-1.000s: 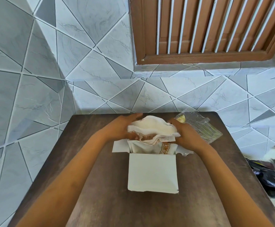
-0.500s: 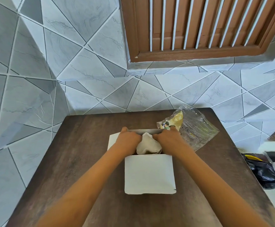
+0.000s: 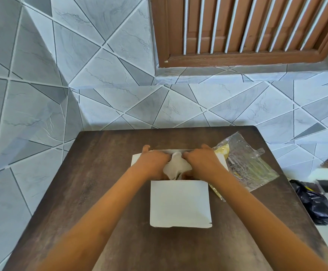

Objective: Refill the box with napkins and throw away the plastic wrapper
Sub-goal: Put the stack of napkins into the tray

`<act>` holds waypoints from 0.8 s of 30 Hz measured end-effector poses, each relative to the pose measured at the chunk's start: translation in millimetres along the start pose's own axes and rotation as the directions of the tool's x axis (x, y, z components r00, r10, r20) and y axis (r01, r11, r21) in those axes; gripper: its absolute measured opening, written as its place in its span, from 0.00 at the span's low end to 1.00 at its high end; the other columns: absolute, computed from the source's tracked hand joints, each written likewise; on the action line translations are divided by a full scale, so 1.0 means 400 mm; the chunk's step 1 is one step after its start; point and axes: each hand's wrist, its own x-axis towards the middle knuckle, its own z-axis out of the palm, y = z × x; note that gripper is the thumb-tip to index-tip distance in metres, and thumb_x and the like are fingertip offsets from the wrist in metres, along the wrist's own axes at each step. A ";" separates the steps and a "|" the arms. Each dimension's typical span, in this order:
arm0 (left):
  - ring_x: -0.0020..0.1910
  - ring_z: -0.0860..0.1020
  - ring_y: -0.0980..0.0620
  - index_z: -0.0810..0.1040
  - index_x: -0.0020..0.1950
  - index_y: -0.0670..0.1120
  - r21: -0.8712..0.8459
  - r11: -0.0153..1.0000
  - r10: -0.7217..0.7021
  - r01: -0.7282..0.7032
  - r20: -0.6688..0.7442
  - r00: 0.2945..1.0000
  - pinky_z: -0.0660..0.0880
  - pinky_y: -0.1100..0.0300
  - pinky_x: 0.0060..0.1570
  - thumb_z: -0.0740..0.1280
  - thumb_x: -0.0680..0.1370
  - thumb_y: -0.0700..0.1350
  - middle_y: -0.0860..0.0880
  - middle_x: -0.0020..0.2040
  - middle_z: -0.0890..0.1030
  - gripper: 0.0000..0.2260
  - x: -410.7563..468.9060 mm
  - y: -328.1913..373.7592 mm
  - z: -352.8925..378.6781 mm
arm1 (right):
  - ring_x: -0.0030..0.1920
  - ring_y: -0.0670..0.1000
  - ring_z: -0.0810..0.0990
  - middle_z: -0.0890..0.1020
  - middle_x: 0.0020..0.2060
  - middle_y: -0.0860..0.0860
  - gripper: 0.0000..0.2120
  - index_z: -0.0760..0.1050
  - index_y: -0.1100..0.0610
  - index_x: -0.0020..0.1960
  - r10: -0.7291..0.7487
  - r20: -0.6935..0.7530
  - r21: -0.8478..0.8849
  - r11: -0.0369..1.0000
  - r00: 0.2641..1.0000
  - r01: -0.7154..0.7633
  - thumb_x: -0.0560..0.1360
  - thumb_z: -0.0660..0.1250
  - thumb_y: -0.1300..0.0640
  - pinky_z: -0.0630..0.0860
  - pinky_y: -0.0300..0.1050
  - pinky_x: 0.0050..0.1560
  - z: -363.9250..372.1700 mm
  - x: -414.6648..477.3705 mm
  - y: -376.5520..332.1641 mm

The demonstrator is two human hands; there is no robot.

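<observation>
A white box (image 3: 180, 204) is sitting in the middle of the frame on a dark brown tabletop (image 3: 92, 188). Its top is open, and one big flap is lying flat toward the bottom of the frame. A bunch of white napkins (image 3: 176, 167) is sticking up out of the open box. The left hand (image 3: 153, 163) is pressing down on the left side of the napkins with its fingers curled in. The right hand (image 3: 201, 163) is pressing down on the right side the same way. Both hands are partly inside the box, and the napkins are poking up between them. A clear plastic wrapper (image 3: 245, 165) is lying on the tabletop just right of the box, touching its right side. It is crinkled and has some yellow on it. A black bag (image 3: 315, 204) is lying on the floor at the right edge of the frame.
</observation>
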 end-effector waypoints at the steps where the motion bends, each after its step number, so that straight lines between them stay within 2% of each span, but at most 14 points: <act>1: 0.58 0.76 0.49 0.74 0.57 0.52 0.008 1.000 -0.003 0.003 -0.023 1.000 0.53 0.45 0.68 0.63 0.74 0.53 0.50 0.54 0.81 0.13 0.004 0.002 0.010 | 0.52 0.53 0.79 0.82 0.51 0.52 0.15 0.72 0.52 0.57 -0.007 0.013 -0.007 1.000 1.000 0.007 0.74 0.64 0.47 0.65 0.46 0.58 0.000 0.002 0.000; 4: 0.55 0.77 0.49 0.77 0.52 0.53 0.022 0.999 -0.034 0.035 -0.057 0.998 0.53 0.47 0.68 0.62 0.74 0.51 0.50 0.49 0.82 0.09 0.012 -0.004 0.028 | 0.51 0.53 0.79 0.82 0.50 0.52 0.12 0.72 0.53 0.55 -0.024 0.020 -0.005 1.000 1.000 0.024 0.73 0.65 0.51 0.65 0.45 0.55 -0.002 0.000 0.003; 6: 0.56 0.77 0.50 0.77 0.52 0.53 0.069 0.996 -0.047 0.051 -0.049 0.998 0.53 0.47 0.68 0.62 0.75 0.50 0.51 0.48 0.82 0.08 0.021 -0.002 0.031 | 0.52 0.54 0.79 0.82 0.51 0.52 0.14 0.71 0.53 0.57 -0.042 0.041 -0.014 0.999 0.998 0.043 0.73 0.66 0.52 0.66 0.45 0.56 -0.007 0.005 0.002; 10: 0.58 0.76 0.48 0.75 0.56 0.51 0.142 0.987 -0.077 0.078 -0.014 0.997 0.53 0.44 0.70 0.62 0.77 0.49 0.49 0.53 0.81 0.10 0.031 0.007 0.034 | 0.57 0.55 0.77 0.80 0.57 0.53 0.18 0.66 0.54 0.62 -0.048 0.100 -0.045 0.998 0.994 0.053 0.74 0.65 0.54 0.62 0.48 0.63 0.003 0.025 -0.008; 14: 0.62 0.74 0.47 0.73 0.60 0.52 0.177 0.983 -0.053 0.050 0.013 0.999 0.51 0.42 0.70 0.61 0.76 0.48 0.49 0.57 0.80 0.12 0.019 0.003 0.037 | 0.56 0.55 0.78 0.80 0.56 0.53 0.18 0.66 0.55 0.60 -0.057 0.024 -0.036 0.998 0.998 0.058 0.72 0.64 0.53 0.63 0.47 0.59 0.028 0.011 0.005; 16: 0.64 0.72 0.48 0.72 0.62 0.53 0.107 0.994 -0.013 0.006 0.058 0.998 0.49 0.42 0.71 0.63 0.75 0.50 0.50 0.60 0.79 0.15 0.003 0.002 0.022 | 0.54 0.54 0.78 0.80 0.55 0.52 0.17 0.68 0.55 0.57 -0.064 0.000 0.048 0.997 0.998 0.064 0.71 0.64 0.51 0.63 0.46 0.55 0.029 -0.004 0.018; 18: 0.63 0.72 0.49 0.73 0.61 0.52 -0.043 0.999 0.020 -0.017 0.081 0.997 0.51 0.44 0.70 0.66 0.73 0.53 0.51 0.60 0.78 0.18 -0.020 -0.011 -0.005 | 0.53 0.54 0.78 0.81 0.53 0.51 0.20 0.71 0.54 0.56 -0.061 -0.008 0.173 0.983 0.998 0.062 0.68 0.67 0.47 0.66 0.46 0.52 0.018 -0.020 0.029; 21: 0.57 0.77 0.52 0.78 0.56 0.52 -0.290 0.957 0.005 -0.023 -0.062 0.998 0.68 0.53 0.59 0.71 0.69 0.55 0.54 0.56 0.81 0.17 -0.038 -0.046 -0.038 | 0.53 0.55 0.78 0.80 0.54 0.52 0.23 0.72 0.53 0.60 0.003 -0.044 0.292 0.957 0.999 0.010 0.69 0.67 0.43 0.70 0.45 0.48 -0.005 -0.037 0.037; 23: 0.52 0.79 0.52 0.81 0.49 0.51 -0.389 0.921 -0.025 -0.033 -0.144 0.989 0.73 0.55 0.51 0.72 0.69 0.54 0.53 0.51 0.83 0.11 -0.039 -0.056 -0.048 | 0.54 0.55 0.77 0.80 0.55 0.52 0.23 0.72 0.53 0.62 0.041 -0.071 0.281 0.960 0.997 -0.019 0.71 0.66 0.42 0.71 0.45 0.48 -0.013 -0.041 0.033; 24: 0.50 0.79 0.52 0.82 0.47 0.51 -0.376 0.926 -0.023 -0.033 -0.143 0.989 0.72 0.56 0.49 0.72 0.69 0.53 0.53 0.49 0.83 0.10 -0.038 -0.052 -0.047 | 0.55 0.54 0.77 0.80 0.56 0.51 0.23 0.72 0.52 0.62 0.048 -0.069 0.254 0.967 0.996 -0.030 0.71 0.65 0.43 0.71 0.45 0.49 -0.012 -0.040 0.029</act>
